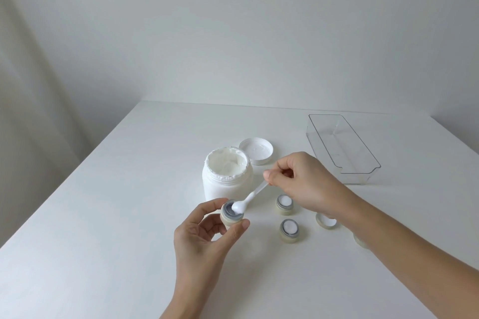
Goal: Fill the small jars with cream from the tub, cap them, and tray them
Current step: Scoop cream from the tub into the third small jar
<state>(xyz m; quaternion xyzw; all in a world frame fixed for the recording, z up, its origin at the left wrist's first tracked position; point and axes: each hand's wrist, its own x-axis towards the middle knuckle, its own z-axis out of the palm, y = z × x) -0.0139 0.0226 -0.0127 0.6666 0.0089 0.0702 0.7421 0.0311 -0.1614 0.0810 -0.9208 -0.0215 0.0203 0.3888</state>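
Nearest the camera, the left hand (pixel 204 233) holds a small jar (pixel 230 215) just above the surface (pixel 103 228), thumb and fingers curled round its cream-coloured body. That jar is uncapped, with a grey rim, and sits just in front of the tub (pixel 227 176). The right hand (pixel 303 181) pinches the upper end of a white spatula (pixel 250 198) between thumb and fingers; the spatula slants down to the left, and its tip, loaded with white cream, rests at the mouth of the held jar.

The tub is white, upright and open, its torn foil seal ringing the mouth, with cream visible inside. Its lid (pixel 256 150) lies upside down just behind and to the right of it.

Two more open jars stand on the surface to the right of the held one: the farther jar (pixel 284 204) below the right hand, and the nearer jar (pixel 289 230) in front of it. Both show white inside. A small cap (pixel 327 221) lies inverted beside them, partly hidden by the right wrist, and another cream-coloured piece (pixel 360 240) peeks out from under the forearm; what it is cannot be told.

A clear tray (pixel 373 163) sits well apart at the far right.
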